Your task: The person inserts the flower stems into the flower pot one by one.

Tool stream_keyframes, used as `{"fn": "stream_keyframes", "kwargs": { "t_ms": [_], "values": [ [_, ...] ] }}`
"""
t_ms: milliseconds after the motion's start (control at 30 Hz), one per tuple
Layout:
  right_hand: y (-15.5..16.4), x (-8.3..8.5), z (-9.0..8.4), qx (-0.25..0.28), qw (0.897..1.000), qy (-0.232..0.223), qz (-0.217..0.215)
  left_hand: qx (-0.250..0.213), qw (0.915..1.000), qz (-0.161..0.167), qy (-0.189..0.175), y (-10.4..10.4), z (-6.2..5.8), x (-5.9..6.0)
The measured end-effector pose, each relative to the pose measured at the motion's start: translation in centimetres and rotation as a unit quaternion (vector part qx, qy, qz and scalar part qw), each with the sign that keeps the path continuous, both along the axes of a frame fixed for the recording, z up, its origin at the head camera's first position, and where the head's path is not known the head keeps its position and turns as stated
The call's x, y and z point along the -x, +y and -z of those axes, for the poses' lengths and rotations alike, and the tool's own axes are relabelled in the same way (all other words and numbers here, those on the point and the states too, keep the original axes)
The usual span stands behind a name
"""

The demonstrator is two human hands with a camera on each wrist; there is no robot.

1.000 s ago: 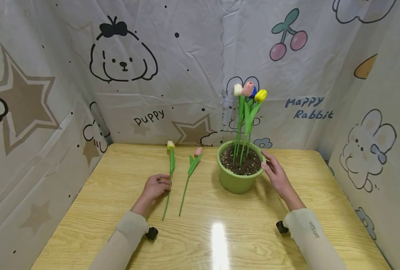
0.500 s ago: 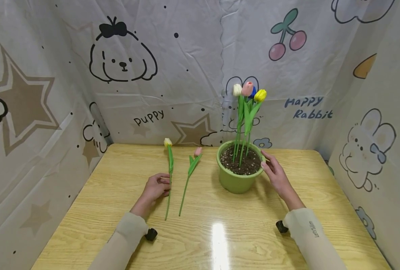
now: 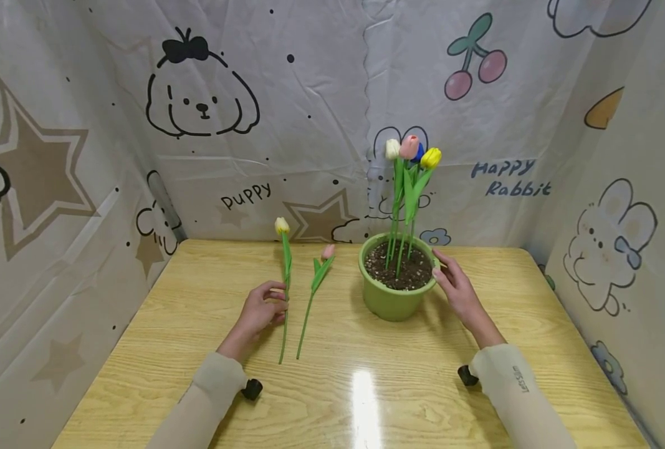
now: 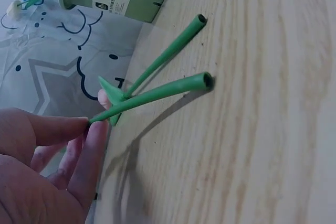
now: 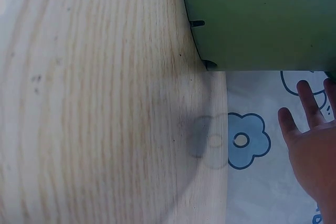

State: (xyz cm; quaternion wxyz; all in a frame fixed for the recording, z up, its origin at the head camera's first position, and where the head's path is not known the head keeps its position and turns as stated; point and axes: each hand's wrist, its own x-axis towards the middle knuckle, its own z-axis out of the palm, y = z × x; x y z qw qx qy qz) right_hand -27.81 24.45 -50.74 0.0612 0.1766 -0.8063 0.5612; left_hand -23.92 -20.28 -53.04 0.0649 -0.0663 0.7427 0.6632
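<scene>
In the head view, my left hand (image 3: 263,307) pinches the stem of a pale yellow-and-white tulip (image 3: 285,249) between thumb and fingertips. The left wrist view shows this stem (image 4: 163,92) angled over the wood, its cut end raised and casting a shadow. Beside it lies a pink tulip (image 3: 320,274) on the table. My right hand (image 3: 460,296) is at the right side of the green flower pot (image 3: 391,302), fingertips at the rim. Its fingers (image 5: 310,103) are spread and fairly straight in the right wrist view. White, pink, blue and yellow tulips (image 3: 411,187) stand upright in the pot's soil (image 3: 385,268).
The wooden table (image 3: 209,411) has a bright glare streak at its front middle. Printed cloth walls (image 3: 321,81) enclose its back and both sides. Black wrist cameras (image 3: 252,390) sit at both sleeves.
My left hand has lifted the pale yellow tulip slightly; its bloom is higher, and its stem end has swung right toward the pink tulip. My right hand stays at the pot.
</scene>
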Motion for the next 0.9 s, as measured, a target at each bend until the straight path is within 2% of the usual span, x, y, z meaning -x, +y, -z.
{"fn": "stream_keyframes", "kwargs": {
  "t_ms": [300,633,900],
  "values": [
    [0.1,0.2,0.2,0.008,1.0,-0.005,-0.005,0.014,0.9994,0.011,0.031,0.5,-1.1,-0.1],
    [0.1,0.1,0.2,0.009,1.0,-0.005,-0.008,0.023,0.9988,0.017,0.039,0.6,-1.4,-0.3],
    [0.1,0.0,0.0,0.009,1.0,-0.005,-0.005,0.017,0.9984,0.011,0.053,1.1,-2.3,-0.3]
  ]
}}
